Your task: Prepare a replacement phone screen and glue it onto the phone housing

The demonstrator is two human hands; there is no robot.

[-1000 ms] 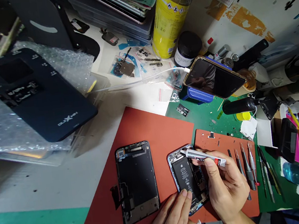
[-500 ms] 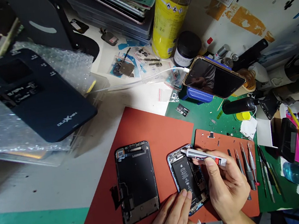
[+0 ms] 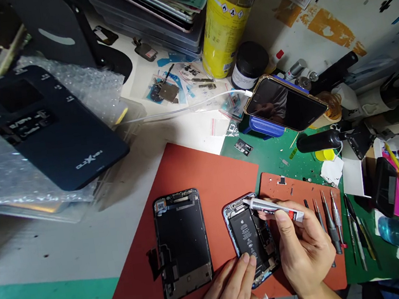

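Head view: right grip (image 3: 304, 251) pinches tube (image 3: 271, 207), nudged slightly rightward over opened phone (image 3: 246, 234); left grip (image 3: 224, 293) touching it, closure unclear.

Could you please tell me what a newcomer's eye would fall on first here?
Probably the tall yellow can at the top, right of centre. Next might come the opened phone low near the middle, with the left hand on its lower end and the right hand holding a tube at its upper end. A dark screen panel lies to its left.
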